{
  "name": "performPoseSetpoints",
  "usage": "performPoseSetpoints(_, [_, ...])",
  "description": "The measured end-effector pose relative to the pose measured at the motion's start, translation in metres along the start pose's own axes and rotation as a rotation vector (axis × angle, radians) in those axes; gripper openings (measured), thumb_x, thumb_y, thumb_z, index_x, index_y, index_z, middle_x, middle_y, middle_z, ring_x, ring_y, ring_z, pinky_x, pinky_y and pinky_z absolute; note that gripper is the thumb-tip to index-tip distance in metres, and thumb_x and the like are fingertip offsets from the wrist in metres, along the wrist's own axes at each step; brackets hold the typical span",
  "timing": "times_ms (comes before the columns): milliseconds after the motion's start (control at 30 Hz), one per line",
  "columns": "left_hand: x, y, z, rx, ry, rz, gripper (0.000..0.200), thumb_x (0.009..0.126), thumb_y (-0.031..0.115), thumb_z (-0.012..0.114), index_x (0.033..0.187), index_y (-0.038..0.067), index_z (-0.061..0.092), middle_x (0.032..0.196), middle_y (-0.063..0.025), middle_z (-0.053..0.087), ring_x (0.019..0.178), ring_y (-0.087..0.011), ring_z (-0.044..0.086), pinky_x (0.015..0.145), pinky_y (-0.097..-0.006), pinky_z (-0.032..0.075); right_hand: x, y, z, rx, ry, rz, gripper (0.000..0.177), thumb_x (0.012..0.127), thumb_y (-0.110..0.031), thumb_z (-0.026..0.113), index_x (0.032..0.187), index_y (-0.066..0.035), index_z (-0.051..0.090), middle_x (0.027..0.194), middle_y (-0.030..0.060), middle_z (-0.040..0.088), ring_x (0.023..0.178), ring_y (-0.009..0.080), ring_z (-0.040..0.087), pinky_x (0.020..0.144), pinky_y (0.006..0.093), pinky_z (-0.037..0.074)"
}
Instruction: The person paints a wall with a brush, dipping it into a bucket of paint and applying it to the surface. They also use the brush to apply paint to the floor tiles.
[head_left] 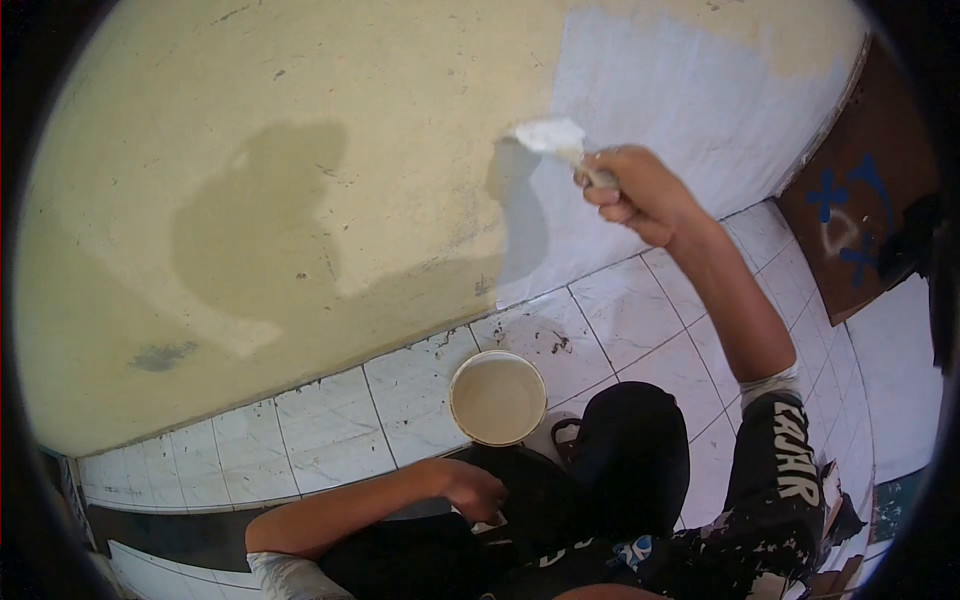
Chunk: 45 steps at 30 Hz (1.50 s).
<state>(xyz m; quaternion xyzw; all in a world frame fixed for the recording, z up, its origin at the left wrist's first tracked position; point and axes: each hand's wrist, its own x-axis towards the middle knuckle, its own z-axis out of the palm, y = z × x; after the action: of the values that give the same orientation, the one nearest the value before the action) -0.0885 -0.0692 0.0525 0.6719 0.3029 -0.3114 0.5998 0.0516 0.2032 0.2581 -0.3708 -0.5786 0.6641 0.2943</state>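
Note:
My right hand [637, 190] is closed round the handle of a paintbrush [550, 136], raised in front of the wall. White paint coats the bristles, which point left at the border between the yellow wall [400, 120] and the pale, freshly coated patch [650, 110]. Whether the bristles touch the wall is hard to tell. My left hand [474, 492] rests low by my lap with its fingers curled; what they hold, if anything, is hidden. Just beyond it, a round bucket [498, 357] with whitish contents stands on the floor by my knee.
White tiles [325, 430] cover the floor, with dark crumbs and debris [560, 343] along the wall's foot. A brown board [850, 190] with blue marks stands at the right. My bent knee [635, 420] is close to the bucket.

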Motion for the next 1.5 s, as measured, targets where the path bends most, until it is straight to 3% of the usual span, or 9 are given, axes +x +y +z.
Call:
performPoseSetpoints(133, [-0.002, -0.003, -0.003, -0.05, -0.015, 0.001, 0.057, 0.099, 0.036, 0.051, 0.143, 0.0, 0.046, 0.133, -0.0242, 0.059, 0.122, -0.0379, 0.057, 0.101, -0.0436, 0.047, -0.028, -0.037, 0.007, 0.004, -0.039, -0.187, 0.016, 0.096, -0.015, 0.051, 0.093, 0.0, 0.051, 0.081, 0.0047, 0.053, 0.054, 0.0044, 0.037, 0.038, 0.0204, 0.024])
performPoseSetpoints(267, [0.01, -0.014, 0.002, -0.008, -0.023, 0.03, 0.056, 0.099, 0.035, 0.05, 0.142, 0.0, 0.047, 0.133, -0.0245, 0.059, 0.122, -0.0384, 0.057, 0.101, -0.0439, 0.047, -0.014, -0.014, 0.005, 0.112, 0.032, -0.314, 0.018, 0.098, -0.023, 0.053, 0.097, -0.005, 0.05, 0.081, 0.003, 0.054, 0.052, 0.0038, 0.036, 0.038, 0.0194, 0.024])
performPoseSetpoints(500, [0.011, -0.018, 0.004, -0.034, 0.034, 0.046, 0.055, 0.1, 0.033, 0.048, 0.143, 0.0, 0.045, 0.135, -0.0255, 0.057, 0.123, -0.0395, 0.056, 0.102, -0.0447, 0.046, 0.033, 0.174, -0.009, 0.19, 0.079, 0.002, 0.014, 0.101, -0.022, 0.051, 0.101, -0.008, 0.048, 0.083, 0.0051, 0.053, 0.051, 0.0073, 0.04, 0.039, 0.0233, 0.026])
performPoseSetpoints(767, [-0.008, 0.004, -0.01, -0.061, -0.06, -0.005, 0.052, 0.098, 0.029, 0.05, 0.141, 0.0, 0.048, 0.131, -0.0253, 0.059, 0.117, -0.0369, 0.059, 0.099, -0.0434, 0.047, 0.033, 0.262, -0.016, 0.156, 0.097, 0.473, 0.011, 0.089, -0.007, 0.052, 0.08, 0.001, 0.052, 0.074, 0.0081, 0.052, 0.052, 0.0141, 0.044, 0.041, 0.0284, 0.029])
performPoseSetpoints(867, [-0.008, 0.002, -0.008, -0.067, -0.053, 0.034, 0.051, 0.098, 0.029, 0.05, 0.139, -0.001, 0.049, 0.126, -0.0236, 0.062, 0.112, -0.0359, 0.061, 0.093, -0.0426, 0.049, 0.044, 0.222, -0.015, 0.082, 0.108, 0.345, 0.012, 0.093, -0.008, 0.051, 0.083, -0.001, 0.053, 0.072, 0.0055, 0.05, 0.052, 0.011, 0.04, 0.04, 0.0266, 0.025])
performPoseSetpoints(967, [0.002, -0.007, 0.003, -0.004, 0.05, 0.066, 0.05, 0.098, 0.03, 0.051, 0.137, -0.001, 0.051, 0.117, -0.0216, 0.066, 0.104, -0.0351, 0.063, 0.088, -0.0431, 0.051, 0.038, 0.131, -0.012, 0.131, 0.056, 0.298, 0.014, 0.096, -0.009, 0.051, 0.086, -0.001, 0.056, 0.073, 0.0031, 0.051, 0.052, 0.0084, 0.04, 0.04, 0.0241, 0.028])
performPoseSetpoints(1167, [0.005, -0.007, -0.002, 0.014, -0.016, 0.063, 0.051, 0.096, 0.033, 0.053, 0.134, -0.001, 0.054, 0.113, -0.0218, 0.066, 0.1, -0.0348, 0.064, 0.088, -0.0443, 0.05, -0.004, -0.036, 0.013, 0.089, 0.031, 0.091, 0.014, 0.101, -0.01, 0.045, 0.101, 0.003, 0.051, 0.079, 0.0011, 0.047, 0.054, 0.0014, 0.033, 0.036, 0.017, 0.02])
performPoseSetpoints(1467, [0.01, -0.014, 0.004, 0.013, 0.024, 0.116, 0.051, 0.097, 0.034, 0.055, 0.132, -0.002, 0.054, 0.114, -0.0231, 0.066, 0.103, -0.034, 0.063, 0.087, -0.0424, 0.05, -0.049, -0.116, 0.031, 0.101, -0.024, -0.369, 0.023, 0.103, -0.019, 0.045, 0.09, 0.0, 0.049, 0.07, -0.0037, 0.037, 0.05, 0.0004, 0.025, 0.035, 0.0157, 0.017])
performPoseSetpoints(1500, [0.007, -0.011, 0.005, 0.015, 0.023, 0.115, 0.051, 0.097, 0.034, 0.055, 0.132, -0.002, 0.054, 0.114, -0.0231, 0.066, 0.103, -0.034, 0.063, 0.087, -0.0424, 0.05, -0.042, -0.114, 0.028, 0.078, -0.058, -0.397, 0.022, 0.103, -0.019, 0.046, 0.091, -0.001, 0.05, 0.074, -0.0006, 0.043, 0.05, 0.0017, 0.029, 0.036, 0.0166, 0.02])
